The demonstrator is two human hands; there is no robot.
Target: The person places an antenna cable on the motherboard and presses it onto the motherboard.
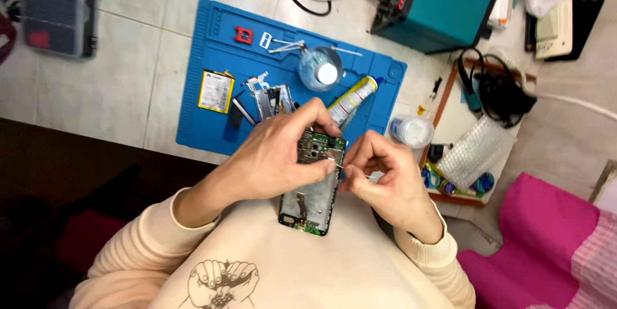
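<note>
Holding the opened phone (313, 183) (back cover off, boards showing) above our lap, we grip its upper part with our left hand (276, 154); our right hand (379, 177) pinches something tiny at its edge, near the blue mat (199, 58).

cream sweatshirt (308, 264), line-drawn hands print (222, 281)

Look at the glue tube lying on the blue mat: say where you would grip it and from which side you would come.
Probably grip the glue tube across its round body at mid-length, coming from above with the fingers either side. It lies flat and slanted on the blue mat, so its sides are exposed. Its lower end sits close behind the left hand, so the nozzle end offers more room.
</note>
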